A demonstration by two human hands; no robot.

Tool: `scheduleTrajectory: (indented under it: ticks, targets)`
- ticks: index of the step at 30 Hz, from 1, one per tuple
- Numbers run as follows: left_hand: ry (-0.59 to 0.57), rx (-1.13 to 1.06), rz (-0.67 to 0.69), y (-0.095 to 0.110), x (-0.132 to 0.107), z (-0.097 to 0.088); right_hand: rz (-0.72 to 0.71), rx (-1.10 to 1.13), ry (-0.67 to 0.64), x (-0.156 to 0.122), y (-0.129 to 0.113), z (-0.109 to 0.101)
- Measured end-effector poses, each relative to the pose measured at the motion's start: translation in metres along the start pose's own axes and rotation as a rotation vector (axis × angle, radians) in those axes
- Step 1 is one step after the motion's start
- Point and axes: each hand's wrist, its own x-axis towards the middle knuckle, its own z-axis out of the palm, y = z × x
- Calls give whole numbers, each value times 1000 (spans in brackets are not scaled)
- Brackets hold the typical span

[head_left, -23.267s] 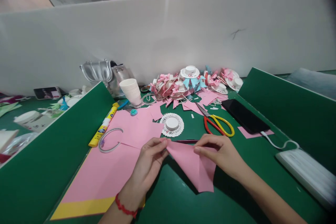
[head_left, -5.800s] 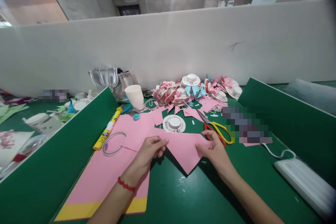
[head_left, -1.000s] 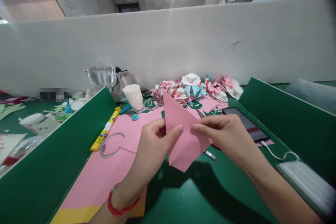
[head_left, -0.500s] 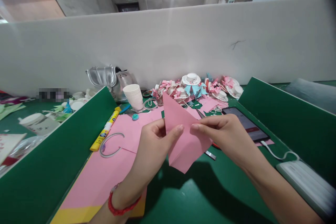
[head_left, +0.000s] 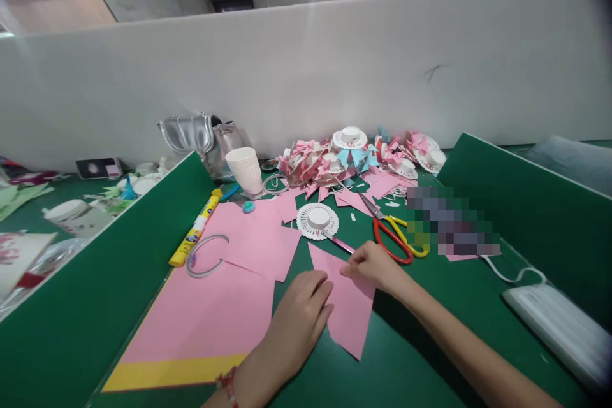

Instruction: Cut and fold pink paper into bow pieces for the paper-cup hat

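Note:
A folded pink paper piece [head_left: 351,315] lies flat on the green table [head_left: 421,344]. My left hand [head_left: 301,315] rests on its left side with the fingers curled and pressed down on it. My right hand [head_left: 375,264] pinches the paper's upper right edge with the fingertips together. Just beyond the paper lies a thin pen-like stick [head_left: 338,243], and behind that a white paper-cup hat base [head_left: 317,220].
Large pink and yellow sheets [head_left: 205,319] lie at the left with a clear arc-shaped strip [head_left: 205,257] and a yellow glue stick [head_left: 195,229]. Red-and-yellow scissors [head_left: 394,236], stacked paper cups [head_left: 245,169], a pile of finished hats [head_left: 354,156], a silver bag [head_left: 201,137], a white power bank [head_left: 559,325]. Green dividers stand on both sides.
The pink paper was held up in the air between both hands; now it lies on the table with both hands pressing on it. The camera has tilted down slightly.

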Motion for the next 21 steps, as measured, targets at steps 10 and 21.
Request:
scheduleTrajectory:
  ticks: [10,21]
  targets:
    - [-199,223,101,-13,19,-10,100,-312,-85,18,-18,-13]
    - [-269,346,268,-6,-33,-2,145,-347,-92,15,-27,-15]
